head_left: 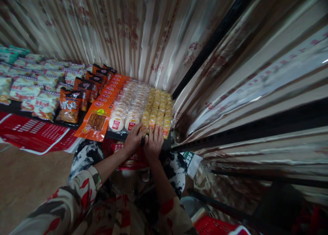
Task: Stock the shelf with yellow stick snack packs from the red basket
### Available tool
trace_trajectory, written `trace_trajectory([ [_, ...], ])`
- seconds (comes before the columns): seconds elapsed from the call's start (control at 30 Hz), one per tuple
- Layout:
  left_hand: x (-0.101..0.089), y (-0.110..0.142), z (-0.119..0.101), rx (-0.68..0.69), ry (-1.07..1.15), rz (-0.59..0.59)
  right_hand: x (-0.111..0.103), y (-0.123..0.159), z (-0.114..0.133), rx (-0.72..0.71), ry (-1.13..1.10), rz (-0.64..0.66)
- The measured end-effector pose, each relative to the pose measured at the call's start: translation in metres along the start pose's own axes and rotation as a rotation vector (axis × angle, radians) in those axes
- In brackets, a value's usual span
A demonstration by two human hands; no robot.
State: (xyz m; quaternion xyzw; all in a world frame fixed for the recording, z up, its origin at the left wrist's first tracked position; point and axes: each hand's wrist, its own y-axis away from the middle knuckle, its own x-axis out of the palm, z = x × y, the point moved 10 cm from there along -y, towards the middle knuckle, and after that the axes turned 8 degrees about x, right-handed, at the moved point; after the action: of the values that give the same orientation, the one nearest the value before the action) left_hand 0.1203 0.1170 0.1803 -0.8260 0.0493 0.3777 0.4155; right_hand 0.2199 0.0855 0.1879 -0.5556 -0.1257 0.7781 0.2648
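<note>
Rows of small yellow-wrapped snack packets (160, 105) lie at the right end of a dark display table. My right hand (153, 142) lies on the near end of these rows, its fingers stretched forward over the front packets. Close beside it on the left, my left hand (133, 139) reaches to the front left corner of the same rows, fingers extended and partly bunched. Rice crackers (117, 123) in clear wrappers, round and white, stand in two columns just left of the yellow packets. Neither hand visibly grips a packet.
Orange snack bags (93, 123) lie overlapped left of the crackers. Farther left stand dark-orange bags (69, 106) and several white chip bags (46, 103). A pleated curtain (143, 33) hangs behind, crossed by black poles (212, 45) at right. Red printed cloth (38, 134) hangs along the front.
</note>
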Motion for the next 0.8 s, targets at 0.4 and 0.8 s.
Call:
trace_trajectory([
  [0.4,-0.002,0.007,-0.010,0.104,-0.052,0.000,-0.004,0.001,0.001,-0.038,0.025,-0.013],
  [0.8,-0.011,0.011,-0.025,0.238,-0.131,-0.013,-0.002,0.003,0.002,0.009,0.030,0.015],
])
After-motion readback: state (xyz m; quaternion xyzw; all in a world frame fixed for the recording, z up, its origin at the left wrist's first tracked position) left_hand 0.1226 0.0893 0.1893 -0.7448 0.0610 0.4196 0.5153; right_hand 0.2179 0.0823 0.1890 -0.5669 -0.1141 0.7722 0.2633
